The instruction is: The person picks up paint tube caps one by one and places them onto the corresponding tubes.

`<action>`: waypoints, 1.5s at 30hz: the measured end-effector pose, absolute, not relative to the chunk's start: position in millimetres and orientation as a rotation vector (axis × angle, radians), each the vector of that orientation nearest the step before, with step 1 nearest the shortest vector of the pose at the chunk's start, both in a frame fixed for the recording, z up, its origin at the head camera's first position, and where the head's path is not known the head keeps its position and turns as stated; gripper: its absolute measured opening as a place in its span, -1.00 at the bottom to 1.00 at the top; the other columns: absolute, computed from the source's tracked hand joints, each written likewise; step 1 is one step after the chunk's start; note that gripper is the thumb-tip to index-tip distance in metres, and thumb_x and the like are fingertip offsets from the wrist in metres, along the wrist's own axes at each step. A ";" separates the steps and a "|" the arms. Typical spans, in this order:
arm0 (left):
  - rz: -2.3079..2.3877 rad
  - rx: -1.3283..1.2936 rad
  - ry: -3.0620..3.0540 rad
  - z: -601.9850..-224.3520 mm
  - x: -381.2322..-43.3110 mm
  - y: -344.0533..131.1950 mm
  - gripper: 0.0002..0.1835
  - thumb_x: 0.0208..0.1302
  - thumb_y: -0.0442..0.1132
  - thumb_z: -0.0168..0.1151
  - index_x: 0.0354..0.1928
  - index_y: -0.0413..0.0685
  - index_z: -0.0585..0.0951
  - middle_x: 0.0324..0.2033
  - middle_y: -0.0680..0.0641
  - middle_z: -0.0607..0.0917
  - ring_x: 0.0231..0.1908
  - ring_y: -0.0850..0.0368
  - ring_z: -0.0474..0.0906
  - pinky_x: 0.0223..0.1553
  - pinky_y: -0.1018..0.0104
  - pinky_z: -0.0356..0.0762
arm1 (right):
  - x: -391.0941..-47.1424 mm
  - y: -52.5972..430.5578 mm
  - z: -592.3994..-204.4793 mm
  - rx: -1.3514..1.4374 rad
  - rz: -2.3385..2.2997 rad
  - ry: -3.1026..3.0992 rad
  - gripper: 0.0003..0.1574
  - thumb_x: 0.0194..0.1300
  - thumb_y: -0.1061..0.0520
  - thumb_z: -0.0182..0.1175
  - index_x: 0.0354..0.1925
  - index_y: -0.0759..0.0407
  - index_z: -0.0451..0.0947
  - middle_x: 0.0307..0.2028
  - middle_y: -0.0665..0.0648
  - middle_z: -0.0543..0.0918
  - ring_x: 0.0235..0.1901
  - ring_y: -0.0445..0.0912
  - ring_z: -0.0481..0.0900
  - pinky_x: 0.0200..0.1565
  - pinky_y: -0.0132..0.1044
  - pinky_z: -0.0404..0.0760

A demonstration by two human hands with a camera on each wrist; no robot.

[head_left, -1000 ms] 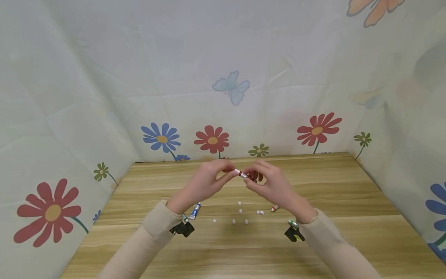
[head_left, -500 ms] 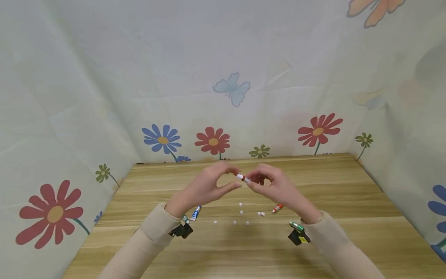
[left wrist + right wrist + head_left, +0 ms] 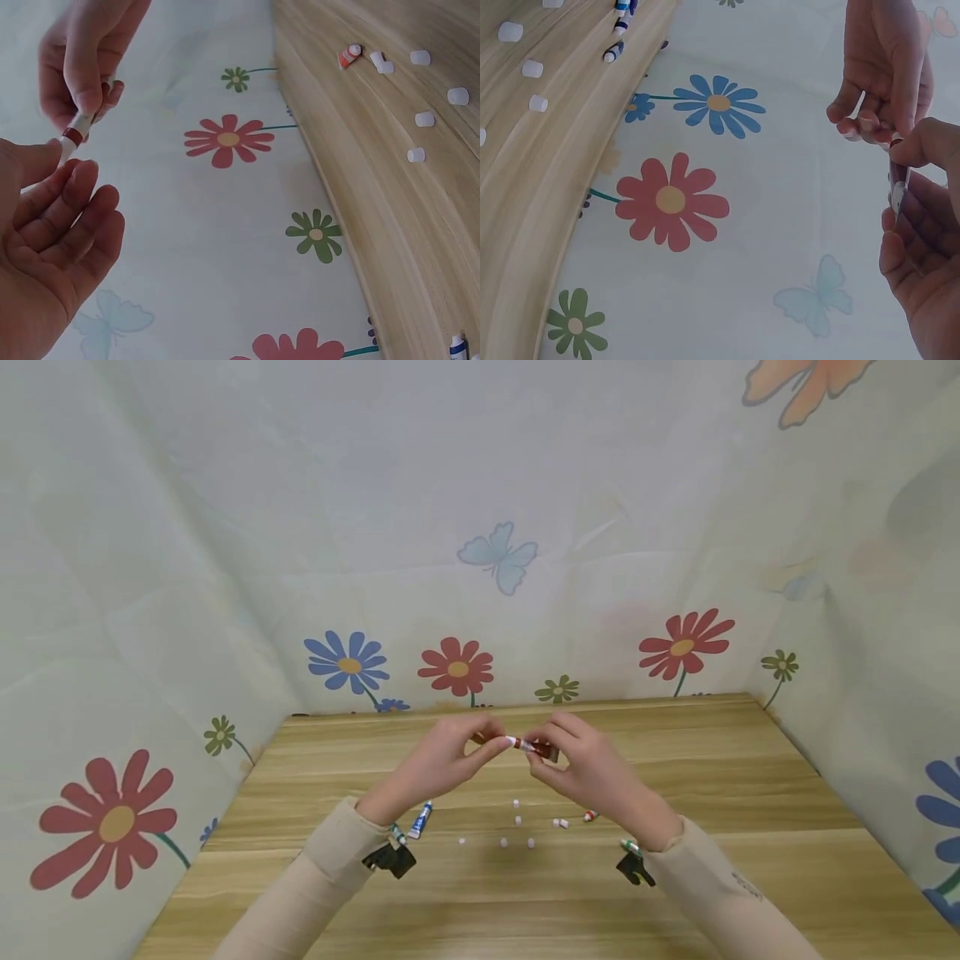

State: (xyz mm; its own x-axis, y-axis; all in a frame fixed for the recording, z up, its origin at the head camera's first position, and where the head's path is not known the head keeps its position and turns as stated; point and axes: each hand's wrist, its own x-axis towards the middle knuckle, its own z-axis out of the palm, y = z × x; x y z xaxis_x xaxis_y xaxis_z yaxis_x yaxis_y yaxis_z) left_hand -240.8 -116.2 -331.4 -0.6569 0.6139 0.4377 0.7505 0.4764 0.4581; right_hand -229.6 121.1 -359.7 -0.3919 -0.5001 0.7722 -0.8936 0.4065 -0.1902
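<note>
Above the table, both hands meet at a small paint tube (image 3: 525, 745) with a dark red band and a white cap (image 3: 66, 148). The left hand (image 3: 446, 756) pinches the cap between thumb and index finger, its other fingers loosely bent in the left wrist view. From the other side, the right hand (image 3: 588, 760) grips the tube's body, which is partly hidden by its fingers. In the right wrist view the body's flat metallic side (image 3: 898, 195) shows along the right thumb.
Several loose white caps (image 3: 517, 820) lie scattered mid-table. A blue tube (image 3: 421, 820) and a teal tube (image 3: 397, 833) lie by the left wrist. An orange-red tube (image 3: 590, 816) and a green tube (image 3: 630, 845) lie near the right one. Flowered cloth (image 3: 495, 618) hangs behind.
Half a second ago the left thumb and fingers were spread apart around the cap; now they pinch it, as one second ago. The right hand keeps its hold on the tube.
</note>
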 end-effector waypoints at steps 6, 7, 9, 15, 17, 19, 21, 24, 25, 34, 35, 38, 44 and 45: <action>-0.716 -1.301 -2.323 -329.6 -235.5 -111.9 -0.92 0.39 -0.26 0.30 -0.14 -0.07 0.65 -0.28 0.07 0.69 -0.26 0.25 0.57 -0.18 0.35 0.59 | -226.6 124.0 -361.4 1.149 1.171 -2.134 -0.84 0.28 0.28 0.34 -0.15 0.12 0.69 -0.33 -0.07 0.59 -0.40 -0.22 0.50 -0.38 -0.35 0.55; -0.673 -1.332 -2.270 -328.9 -234.2 -111.3 -0.91 0.39 -0.26 0.31 -0.14 -0.09 0.65 -0.27 0.05 0.68 -0.27 0.23 0.56 -0.19 0.38 0.58 | -225.9 125.4 -361.6 1.138 1.279 -2.163 -0.85 0.30 0.28 0.33 -0.14 0.12 0.70 -0.33 -0.06 0.61 -0.39 -0.20 0.52 -0.37 -0.34 0.55; -0.615 -1.394 -2.170 -327.9 -231.8 -110.5 -0.89 0.37 -0.28 0.32 -0.13 -0.13 0.63 -0.26 0.01 0.67 -0.26 0.18 0.55 -0.19 0.42 0.57 | -224.5 128.5 -361.5 1.108 1.484 -2.225 -0.87 0.35 0.26 0.31 -0.14 0.13 0.71 -0.33 -0.03 0.64 -0.38 -0.16 0.54 -0.36 -0.31 0.56; -0.607 -1.463 -2.091 -329.3 -230.8 -110.4 -0.85 0.35 -0.29 0.34 -0.11 -0.16 0.62 -0.25 0.00 0.65 -0.21 0.13 0.56 -0.13 0.43 0.57 | -222.3 133.2 -359.7 1.053 1.725 -2.327 -0.87 0.40 0.24 0.26 -0.10 0.17 0.70 -0.27 0.08 0.67 -0.34 -0.08 0.57 -0.30 -0.30 0.58; -0.681 -1.447 -2.160 -330.3 -231.8 -111.6 -0.82 0.35 -0.26 0.35 -0.09 -0.15 0.61 -0.21 0.01 0.66 -0.17 0.15 0.58 -0.08 0.38 0.58 | -221.3 131.9 -359.0 1.058 1.659 -2.318 -0.86 0.39 0.23 0.28 -0.10 0.12 0.70 -0.30 0.03 0.66 -0.35 -0.09 0.55 -0.33 -0.31 0.55; -0.792 -1.416 -2.270 -331.0 -232.1 -113.3 -0.77 0.35 -0.20 0.37 -0.05 -0.11 0.61 -0.17 0.05 0.67 -0.12 0.21 0.57 -0.02 0.32 0.59 | -219.5 129.6 -358.7 1.062 1.571 -2.295 -0.85 0.36 0.22 0.32 -0.10 0.07 0.71 -0.33 -0.02 0.64 -0.38 -0.10 0.53 -0.36 -0.31 0.52; -0.922 -1.371 -2.385 -331.2 -232.4 -115.1 -0.74 0.36 -0.14 0.36 -0.01 -0.07 0.61 -0.14 0.10 0.67 -0.08 0.25 0.58 0.03 0.25 0.59 | -217.6 126.9 -358.7 1.062 1.449 -2.271 -0.83 0.34 0.20 0.35 -0.10 0.02 0.71 -0.35 -0.09 0.61 -0.39 -0.14 0.51 -0.37 -0.31 0.51; -1.079 -1.267 -2.536 -329.9 -232.3 -117.6 -0.76 0.40 -0.05 0.31 0.00 0.02 0.63 -0.13 0.17 0.67 -0.08 0.29 0.59 0.03 0.20 0.60 | -215.0 122.8 -358.0 1.079 1.262 -2.207 -0.80 0.28 0.23 0.38 -0.12 0.04 0.71 -0.34 -0.13 0.58 -0.39 -0.21 0.50 -0.35 -0.33 0.54; -1.109 -1.232 -2.571 -328.8 -232.3 -118.0 -0.76 0.42 -0.03 0.28 -0.01 0.05 0.64 -0.14 0.18 0.68 -0.08 0.29 0.59 0.02 0.20 0.60 | -214.8 121.7 -357.9 1.087 1.203 -2.180 -0.80 0.26 0.25 0.39 -0.13 0.06 0.70 -0.33 -0.13 0.57 -0.40 -0.23 0.51 -0.34 -0.33 0.56; -1.095 -1.168 -2.619 -323.7 -232.4 -119.0 -0.81 0.45 -0.03 0.25 -0.06 0.07 0.69 -0.19 0.19 0.71 -0.12 0.29 0.63 -0.06 0.25 0.62 | -217.2 116.1 -358.6 1.142 1.075 -2.067 -0.80 0.22 0.33 0.37 -0.16 0.17 0.68 -0.30 -0.07 0.57 -0.40 -0.28 0.52 -0.36 -0.38 0.60; -1.068 -1.185 -2.602 -323.7 -232.2 -118.7 -0.82 0.45 -0.05 0.25 -0.07 0.06 0.69 -0.19 0.18 0.71 -0.12 0.29 0.63 -0.05 0.26 0.62 | -217.0 116.1 -358.6 1.141 1.079 -2.076 -0.81 0.24 0.31 0.36 -0.15 0.16 0.68 -0.30 -0.08 0.57 -0.40 -0.28 0.52 -0.36 -0.36 0.60; -0.937 -1.284 -2.502 -323.7 -231.2 -118.0 -0.85 0.43 -0.14 0.27 -0.06 0.00 0.67 -0.19 0.14 0.71 -0.11 0.29 0.63 -0.02 0.30 0.60 | -217.1 117.6 -358.3 1.137 1.157 -2.133 -0.83 0.29 0.27 0.35 -0.14 0.12 0.70 -0.33 -0.11 0.58 -0.40 -0.25 0.51 -0.35 -0.32 0.59; -0.715 -1.494 -2.230 -320.9 -226.0 -116.9 -0.84 0.34 -0.28 0.35 -0.08 -0.10 0.64 -0.20 0.05 0.69 -0.13 0.25 0.59 -0.02 0.43 0.56 | -215.5 126.6 -356.2 1.112 1.544 -2.283 -0.84 0.37 0.23 0.30 -0.10 0.04 0.71 -0.28 -0.05 0.67 -0.33 -0.11 0.57 -0.28 -0.28 0.59; -0.713 -1.504 -2.212 -320.6 -225.6 -116.7 -0.84 0.34 -0.29 0.35 -0.08 -0.11 0.64 -0.20 0.04 0.69 -0.14 0.25 0.59 -0.03 0.44 0.55 | -215.1 127.4 -355.6 1.109 1.578 -2.294 -0.84 0.38 0.22 0.30 -0.09 0.04 0.71 -0.27 -0.04 0.68 -0.31 -0.10 0.58 -0.27 -0.28 0.59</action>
